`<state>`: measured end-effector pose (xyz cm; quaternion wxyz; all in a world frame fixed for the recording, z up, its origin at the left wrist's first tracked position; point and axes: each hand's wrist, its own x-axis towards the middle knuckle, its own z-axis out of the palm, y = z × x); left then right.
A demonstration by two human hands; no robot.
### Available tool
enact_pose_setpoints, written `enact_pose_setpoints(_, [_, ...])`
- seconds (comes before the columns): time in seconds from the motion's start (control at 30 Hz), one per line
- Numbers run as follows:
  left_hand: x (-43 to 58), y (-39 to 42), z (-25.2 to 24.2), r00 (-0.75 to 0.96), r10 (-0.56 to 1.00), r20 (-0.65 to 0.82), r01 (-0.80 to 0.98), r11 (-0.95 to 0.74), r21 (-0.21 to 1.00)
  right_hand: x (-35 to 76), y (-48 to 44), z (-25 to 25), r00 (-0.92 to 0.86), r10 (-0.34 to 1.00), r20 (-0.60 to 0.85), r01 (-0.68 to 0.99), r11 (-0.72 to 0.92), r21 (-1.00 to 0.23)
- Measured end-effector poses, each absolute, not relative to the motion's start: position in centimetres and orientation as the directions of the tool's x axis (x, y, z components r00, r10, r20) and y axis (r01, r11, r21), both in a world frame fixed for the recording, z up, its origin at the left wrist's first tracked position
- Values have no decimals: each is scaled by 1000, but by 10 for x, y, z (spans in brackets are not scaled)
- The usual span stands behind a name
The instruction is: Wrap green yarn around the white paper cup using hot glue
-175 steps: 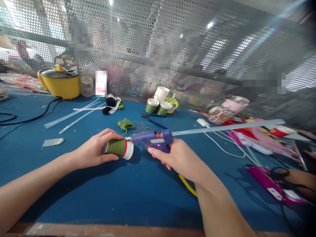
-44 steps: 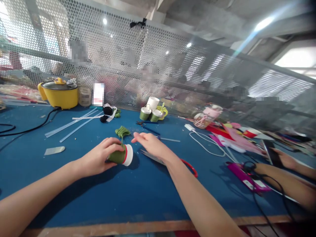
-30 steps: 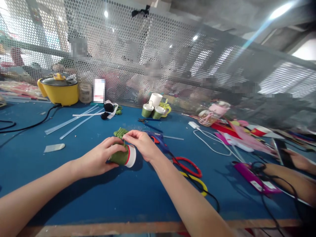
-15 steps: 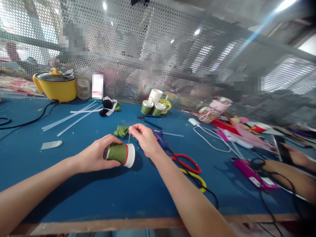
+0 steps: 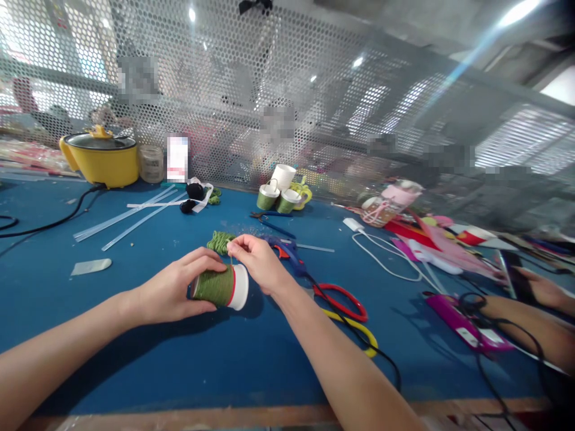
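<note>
View: head camera, the only one.
Left hand [image 5: 173, 290]: clamped round the white cup wrapped in green yarn [image 5: 214, 286]. Cup is tipped on its side, low over the blue desk [image 5: 202, 371]; contact underneath can't be told.
Right hand [image 5: 258, 261]: thumb and forefinger together on a thin green yarn strand [image 5: 231, 260], just above the red band [image 5: 234, 284] by the cup's white end.
Yarn supply: loose green yarn bundle [image 5: 218, 242] on the desk, just behind the cup.
Changed: about six seconds ago the right hand had the blue glue gun [image 5: 294, 258] at the red band; gun now lies on the desk beyond the right wrist. Since half a second ago, pinch is lower, nearer the cup.
Meaning: my read, work is now on placing yarn, not gluing.
Nearby: scissors with red and yellow handles [image 5: 362, 312], partly under the right forearm.
</note>
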<state>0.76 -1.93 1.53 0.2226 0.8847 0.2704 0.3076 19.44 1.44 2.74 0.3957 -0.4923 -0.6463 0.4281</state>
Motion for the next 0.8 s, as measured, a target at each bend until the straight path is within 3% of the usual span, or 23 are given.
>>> enact_pose_setpoints(0.2, [7,-20,11,684,566,460,340,-805,485,196,12,27,-245,969,16,318,96,-943])
enact_pose_setpoints(0.57, [8,-18,9,709,501,496,358,-862,359,197,11,25,-242,969,47,410,146,-901])
enact_pose_setpoints(0.8, [8,-17,7,705,546,452,383,-830,406,195,11,21,-243,970,16,399,115,-910])
